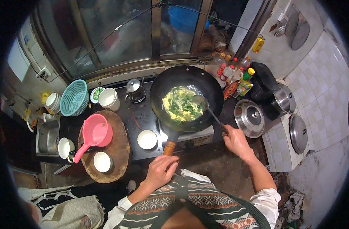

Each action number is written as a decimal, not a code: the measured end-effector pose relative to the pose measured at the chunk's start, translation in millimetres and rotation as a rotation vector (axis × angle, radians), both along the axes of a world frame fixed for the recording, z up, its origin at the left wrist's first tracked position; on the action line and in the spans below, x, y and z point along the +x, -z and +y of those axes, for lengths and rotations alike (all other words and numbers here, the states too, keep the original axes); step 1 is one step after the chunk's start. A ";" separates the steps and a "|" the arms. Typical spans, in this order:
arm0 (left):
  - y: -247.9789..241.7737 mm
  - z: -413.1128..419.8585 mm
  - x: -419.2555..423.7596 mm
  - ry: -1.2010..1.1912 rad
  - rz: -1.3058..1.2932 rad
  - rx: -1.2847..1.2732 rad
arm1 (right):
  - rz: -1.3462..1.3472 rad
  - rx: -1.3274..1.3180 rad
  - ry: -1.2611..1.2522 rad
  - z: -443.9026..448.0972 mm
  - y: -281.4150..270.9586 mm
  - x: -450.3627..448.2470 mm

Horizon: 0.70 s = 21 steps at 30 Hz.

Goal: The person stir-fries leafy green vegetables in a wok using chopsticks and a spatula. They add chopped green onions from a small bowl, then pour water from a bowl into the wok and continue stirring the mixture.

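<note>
A dark wok (pixel 160 83) stands on a gas stove (pixel 198 140), holding a steaming mix of green leaves and yellow egg (pixel 180 106) in some liquid. At the near end of the wok's wooden handle (pixel 169 146) is my left hand (pixel 161 170), closed over it; its fingers' undersides are hidden. My right hand (pixel 237 141) grips the long metal handle of a ladle (pixel 214 116). The ladle's bowl rests in the food at the right side. Left of the stove, a white bowl (pixel 147 139) sits on the black counter.
A pink dipper (pixel 95 131) and white bowl (pixel 102 162) stand on a round wooden chopping board (pixel 117 151). Leftward are a turquoise basket (pixel 74 98), a white mug (pixel 66 148) and a sink (pixel 48 137). To the right are several bottles (pixel 234 71) and a metal lid (pixel 249 118).
</note>
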<state>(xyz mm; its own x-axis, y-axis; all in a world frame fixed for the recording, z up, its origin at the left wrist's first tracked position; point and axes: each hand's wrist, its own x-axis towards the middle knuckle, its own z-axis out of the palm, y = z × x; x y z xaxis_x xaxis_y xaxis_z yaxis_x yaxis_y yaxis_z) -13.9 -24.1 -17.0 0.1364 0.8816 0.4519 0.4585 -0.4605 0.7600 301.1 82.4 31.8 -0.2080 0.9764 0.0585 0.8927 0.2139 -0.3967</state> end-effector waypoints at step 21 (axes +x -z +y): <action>-1.5 -0.2 0.1 -0.008 0.028 0.014 | 0.074 0.168 0.036 66.1 10.5 -8.2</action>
